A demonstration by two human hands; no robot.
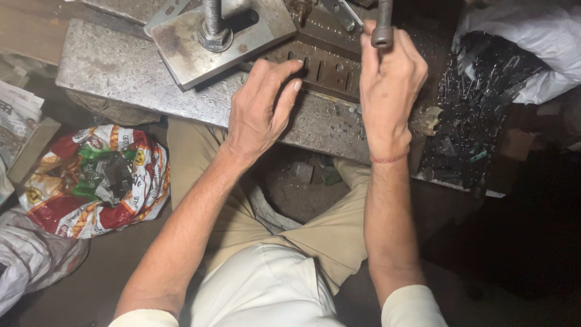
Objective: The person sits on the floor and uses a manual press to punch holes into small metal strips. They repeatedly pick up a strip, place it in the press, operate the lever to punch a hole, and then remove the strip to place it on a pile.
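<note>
My right hand is closed around a dark metal lever handle that comes down from the top of the view. My left hand lies with fingers apart on the oily steel bed of a press, fingertips touching the dark slotted die plate. Whether a small part sits under those fingertips is hidden. A square clamp plate with a threaded bolt and nut sits just left of the die.
A printed plastic sack with dark metal pieces lies on the floor at left, beside folded newspaper. A pile of small dark metal parts fills a tray at right, under a white sack. My knees are below the bed.
</note>
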